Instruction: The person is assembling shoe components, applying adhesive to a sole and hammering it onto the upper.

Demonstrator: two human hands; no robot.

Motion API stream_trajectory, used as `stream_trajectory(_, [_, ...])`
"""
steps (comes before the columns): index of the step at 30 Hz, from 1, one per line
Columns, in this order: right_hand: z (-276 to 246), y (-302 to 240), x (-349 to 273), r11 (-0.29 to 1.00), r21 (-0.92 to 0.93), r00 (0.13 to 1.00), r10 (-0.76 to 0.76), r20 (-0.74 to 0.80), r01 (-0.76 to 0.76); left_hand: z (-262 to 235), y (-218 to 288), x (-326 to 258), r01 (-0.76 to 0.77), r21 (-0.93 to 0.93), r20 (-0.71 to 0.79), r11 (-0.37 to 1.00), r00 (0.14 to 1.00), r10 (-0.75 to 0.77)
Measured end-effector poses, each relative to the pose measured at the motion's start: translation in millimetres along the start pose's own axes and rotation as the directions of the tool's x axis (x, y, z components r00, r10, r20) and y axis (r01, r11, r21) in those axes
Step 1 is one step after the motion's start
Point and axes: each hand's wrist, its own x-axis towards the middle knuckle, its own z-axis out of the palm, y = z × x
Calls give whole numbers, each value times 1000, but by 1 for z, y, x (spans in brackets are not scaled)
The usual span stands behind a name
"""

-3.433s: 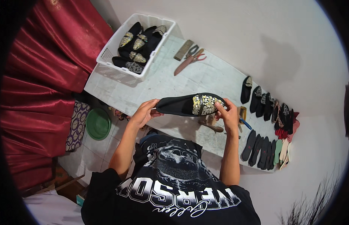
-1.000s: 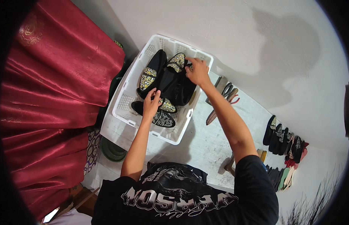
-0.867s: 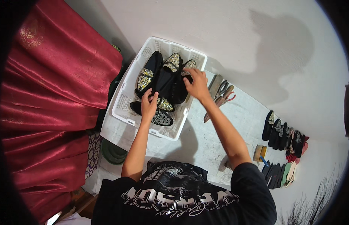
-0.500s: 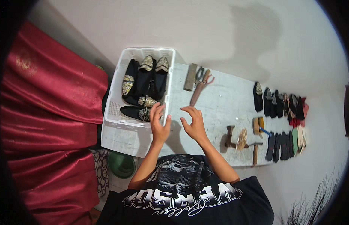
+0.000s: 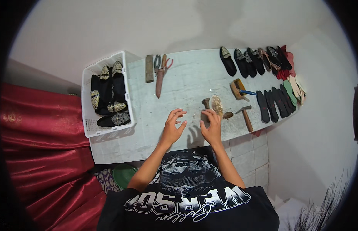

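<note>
Over the near middle of the white table point(image 5: 125, 152), my left hand point(image 5: 173, 127) hovers with its fingers apart and nothing in it. My right hand point(image 5: 212, 128), equally empty and loosely spread, is close to a shoemaker's iron stand point(image 5: 217, 104) with a worn, sole-shaped top and partly covers it. Right of the stand lies a hammer point(image 5: 247, 120) with a wooden handle. Behind the hammer is a yellowish glue container point(image 5: 236, 86) with a blue-handled brush point(image 5: 247, 92) across it.
A white plastic basket point(image 5: 127, 92) of black, glitter-trimmed shoes point(image 5: 114, 119) stands at the left. Behind are a flat block point(image 5: 149, 69), scissors point(image 5: 157, 61), red-handled pincers point(image 5: 168, 63) and a sheathed knife point(image 5: 159, 82). Shoe uppers point(image 5: 246, 63) and dark soles point(image 5: 273, 104) line the right end.
My view has swung right, so the basket appears farther left. Both hands have moved away from the basket toward the iron stand, staying empty.
</note>
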Motion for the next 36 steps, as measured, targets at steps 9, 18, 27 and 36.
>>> stream_trajectory(9, [-40,108,11,908,282,948,319,17,-310,119,-29,45,191,-246,173,950,973,-151])
stream_trajectory(18, [-72,160,40,829,418,836,104,539,-373,175,-41,42,366,-348,-159,863,884,-440])
stream_trajectory(27, [-75,178,71,868,426,760,-92,643,-255,198,-19,42,375,-318,-477,871,731,-489])
stream_trajectory(36, [-124,234,139,883,359,857,86,509,-302,224,69,135,-38,349,-554,936,797,239])
